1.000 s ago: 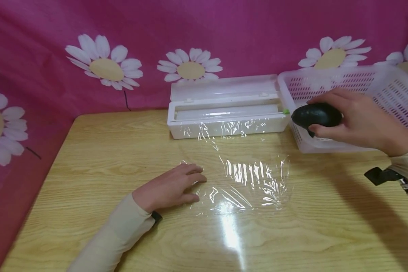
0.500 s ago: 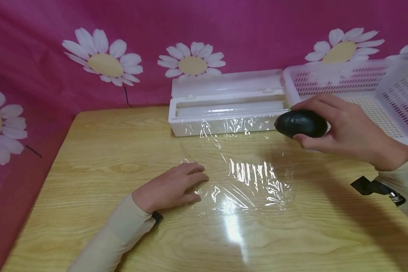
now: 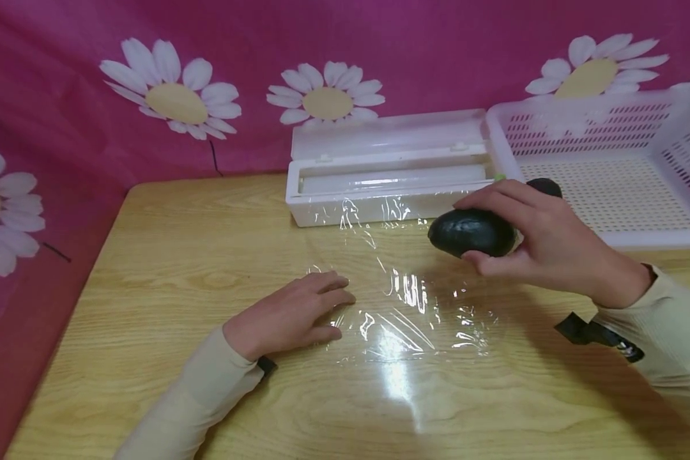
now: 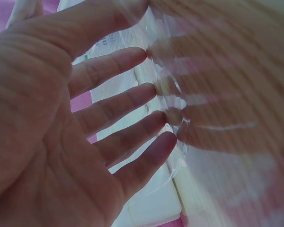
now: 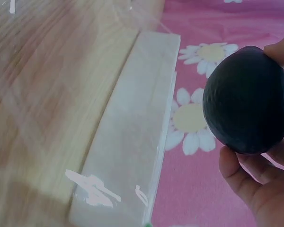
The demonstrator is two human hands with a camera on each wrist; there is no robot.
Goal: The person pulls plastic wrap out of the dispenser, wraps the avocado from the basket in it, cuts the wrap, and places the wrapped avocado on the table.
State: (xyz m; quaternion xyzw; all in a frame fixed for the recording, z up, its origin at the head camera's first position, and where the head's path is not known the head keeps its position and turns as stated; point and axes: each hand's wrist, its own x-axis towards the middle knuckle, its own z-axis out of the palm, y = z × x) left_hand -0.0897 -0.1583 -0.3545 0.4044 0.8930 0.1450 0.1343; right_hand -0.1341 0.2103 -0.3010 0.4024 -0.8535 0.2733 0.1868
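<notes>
In the head view my right hand (image 3: 546,236) grips a dark, smooth avocado (image 3: 470,233) between thumb and fingers, holding it above the table. The right wrist view shows the same avocado (image 5: 248,100) with fingertips on both sides. A sheet of clear plastic wrap (image 3: 414,319) lies on the wood, stretching out from the roll (image 3: 391,179) in an open white dispenser box (image 3: 374,207). On the sheet's left edge rests my left hand (image 3: 290,316). Its fingers (image 4: 132,99) are extended and spread, the tips touching the film.
A white perforated plastic basket (image 3: 655,237) stands right of the box. Another dark rounded thing (image 3: 545,186) shows at its near left corner, partly hidden by my right hand. A pink cloth (image 3: 437,57) with printed daisies hangs behind the wooden table (image 3: 167,255).
My right hand has carried the avocado left and nearer, away from the basket to above the plastic wrap. The left hand has stayed in place. The head view has shifted slightly.
</notes>
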